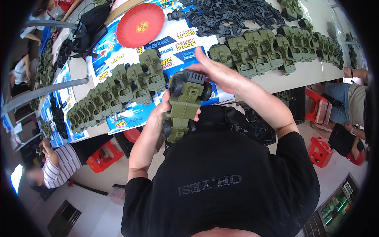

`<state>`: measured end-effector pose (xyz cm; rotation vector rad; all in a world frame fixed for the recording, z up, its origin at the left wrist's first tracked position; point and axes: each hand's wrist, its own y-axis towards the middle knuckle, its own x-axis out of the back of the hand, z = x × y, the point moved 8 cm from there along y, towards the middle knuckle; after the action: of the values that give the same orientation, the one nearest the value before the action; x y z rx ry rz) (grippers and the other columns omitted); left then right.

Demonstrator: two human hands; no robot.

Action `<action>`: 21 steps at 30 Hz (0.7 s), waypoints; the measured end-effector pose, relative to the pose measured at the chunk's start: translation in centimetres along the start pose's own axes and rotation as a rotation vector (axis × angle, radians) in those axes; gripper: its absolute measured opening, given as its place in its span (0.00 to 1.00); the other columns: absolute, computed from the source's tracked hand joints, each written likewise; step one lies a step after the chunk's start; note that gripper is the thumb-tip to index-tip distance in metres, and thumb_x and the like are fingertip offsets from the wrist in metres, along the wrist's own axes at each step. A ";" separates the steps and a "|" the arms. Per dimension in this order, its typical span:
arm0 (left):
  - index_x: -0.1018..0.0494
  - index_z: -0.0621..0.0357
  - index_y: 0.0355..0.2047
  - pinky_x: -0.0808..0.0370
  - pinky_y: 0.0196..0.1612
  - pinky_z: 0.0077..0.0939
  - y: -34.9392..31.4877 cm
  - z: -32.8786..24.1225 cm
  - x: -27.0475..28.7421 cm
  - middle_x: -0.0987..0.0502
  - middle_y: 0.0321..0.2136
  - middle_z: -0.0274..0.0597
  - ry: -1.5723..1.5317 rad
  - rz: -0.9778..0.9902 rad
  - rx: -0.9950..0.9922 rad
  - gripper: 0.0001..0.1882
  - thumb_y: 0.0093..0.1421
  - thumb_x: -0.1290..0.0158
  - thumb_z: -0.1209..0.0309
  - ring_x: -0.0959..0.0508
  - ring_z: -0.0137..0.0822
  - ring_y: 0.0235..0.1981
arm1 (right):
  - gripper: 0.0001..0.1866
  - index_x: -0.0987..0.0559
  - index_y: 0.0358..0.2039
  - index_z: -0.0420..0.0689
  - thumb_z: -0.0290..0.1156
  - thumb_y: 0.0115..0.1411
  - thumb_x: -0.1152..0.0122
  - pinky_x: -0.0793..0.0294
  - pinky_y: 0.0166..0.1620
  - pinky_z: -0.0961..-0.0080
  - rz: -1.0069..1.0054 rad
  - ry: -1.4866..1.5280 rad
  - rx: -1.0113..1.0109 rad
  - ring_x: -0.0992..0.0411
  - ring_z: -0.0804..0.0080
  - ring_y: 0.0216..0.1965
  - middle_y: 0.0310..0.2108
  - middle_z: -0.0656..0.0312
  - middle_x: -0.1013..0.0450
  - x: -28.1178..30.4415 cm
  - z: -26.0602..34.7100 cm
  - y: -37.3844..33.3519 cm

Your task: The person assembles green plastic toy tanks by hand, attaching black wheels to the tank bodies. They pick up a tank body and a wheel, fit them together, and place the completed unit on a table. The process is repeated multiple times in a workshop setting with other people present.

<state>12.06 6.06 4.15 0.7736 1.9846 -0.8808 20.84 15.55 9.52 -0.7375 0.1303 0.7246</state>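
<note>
An olive-green toy military truck (184, 106) with black wheels is held in front of my chest, its underside turned up. My left hand (161, 107) is wrapped round its side, with fingertips showing at the opposite edge. At the truck's far end sits a black ribbed part (195, 77). My right hand (217, 73) is beside that end, thumb stretched out and palm flat. Its fingers reach toward the black part and are partly hidden behind it, so I cannot tell how firmly they touch.
Rows of green toy trucks stand on the table at left (122, 85) and right (252, 51). A pile of black plastic parts (233, 17) lies at the back, near a red scalloped tray (141, 25). Printed cardboard sheets (138, 118) cover the table. Other people sit at both sides, by red stools (104, 157).
</note>
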 end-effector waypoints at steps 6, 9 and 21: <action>0.45 0.64 0.57 0.26 0.43 0.49 -0.3 -0.7 -1.8 0.30 0.45 0.62 -0.020 -0.068 0.114 0.52 0.46 0.53 0.32 0.25 0.56 0.41 | 0.46 0.23 0.41 0.42 0.73 0.54 0.72 0.39 0.51 0.74 0.050 -0.080 0.027 0.34 0.71 0.47 0.42 0.56 0.28 -0.1 0.3 2.1; 0.45 0.65 0.57 0.26 0.43 0.52 -1.1 -0.6 -2.9 0.32 0.47 0.62 -0.129 -0.100 0.116 0.47 0.50 0.51 0.37 0.26 0.58 0.43 | 0.44 0.23 0.36 0.40 0.71 0.55 0.71 0.32 0.44 0.78 0.102 -0.094 0.005 0.30 0.75 0.39 0.35 0.58 0.26 -1.4 0.0 1.0; 0.41 0.66 0.55 0.26 0.43 0.43 -5.1 0.7 -5.5 0.29 0.44 0.57 -0.110 -0.575 0.299 0.36 0.53 0.45 0.53 0.25 0.51 0.41 | 0.30 0.25 0.36 0.41 0.59 0.61 0.58 0.30 0.38 0.82 0.090 0.319 -0.094 0.30 0.80 0.33 0.32 0.63 0.30 -4.2 -5.4 -3.0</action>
<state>11.08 1.54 10.10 0.2918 2.0291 -1.5446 20.32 8.12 8.72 -0.9393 0.4236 0.6980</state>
